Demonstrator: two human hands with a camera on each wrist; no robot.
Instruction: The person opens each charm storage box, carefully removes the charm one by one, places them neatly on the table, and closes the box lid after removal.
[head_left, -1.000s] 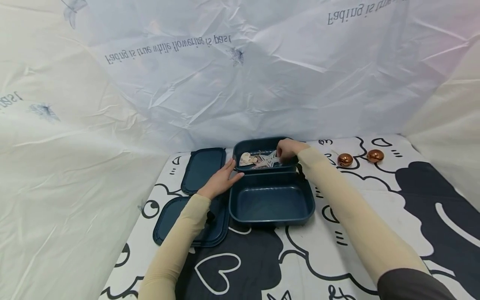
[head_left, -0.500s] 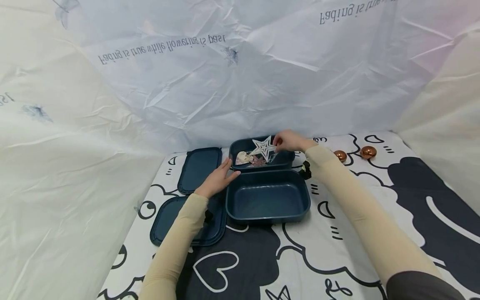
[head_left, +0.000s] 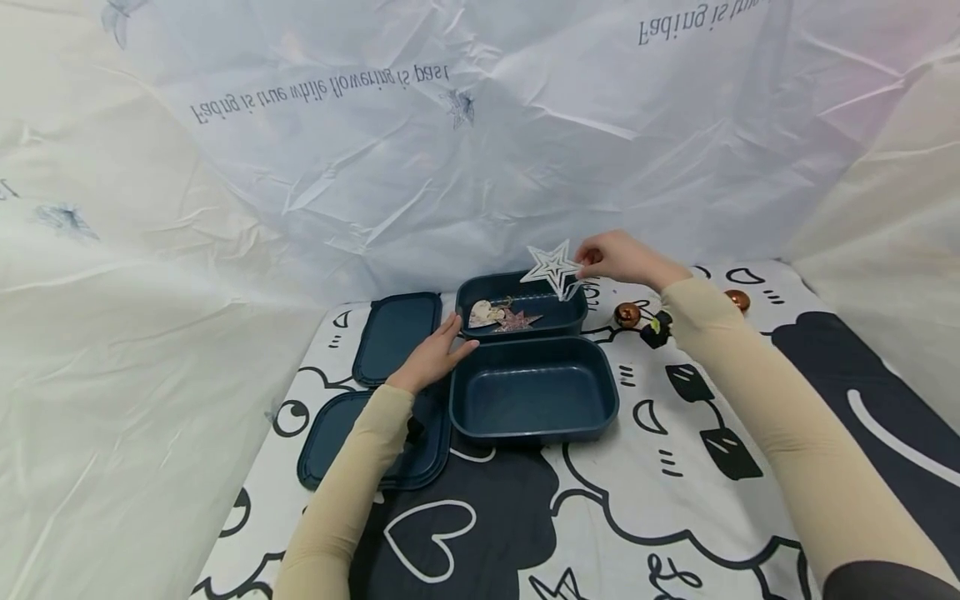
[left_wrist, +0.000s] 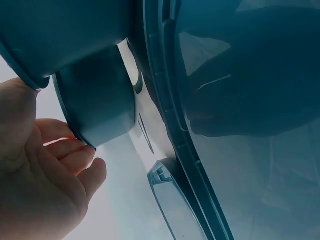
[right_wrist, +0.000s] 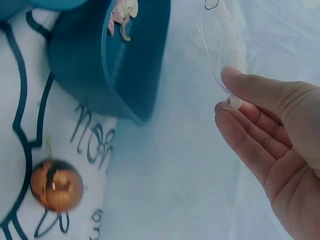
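Up over the rear blue box (head_left: 555, 323), my right hand (head_left: 626, 260) pinches one tip of a white cut-out star ornament (head_left: 553, 268) between thumb and fingers. A clear loop of string hangs from the star (right_wrist: 237, 47) in the right wrist view. Inside that box lie a pale heart-shaped ornament (head_left: 483, 314) and a pink glittery star (head_left: 513, 321). My left hand (head_left: 431, 360) rests against the left side of the boxes with its fingers extended. In the left wrist view, its thumb touches the near box's rim (left_wrist: 37, 85) and its fingers meet the rear box's rim (left_wrist: 90, 145).
In front of the rear box stands a second, larger blue box (head_left: 534, 396). Two blue lids, a rear one (head_left: 397, 337) and a front one (head_left: 330, 433), lie at the left. Copper baubles, one nearer (head_left: 627, 314) and one farther (head_left: 738, 300), sit right of the boxes.
My right hand has lifted the white star out of the rear box and moved it up and to the right. The left hand has stayed at the boxes' left side.
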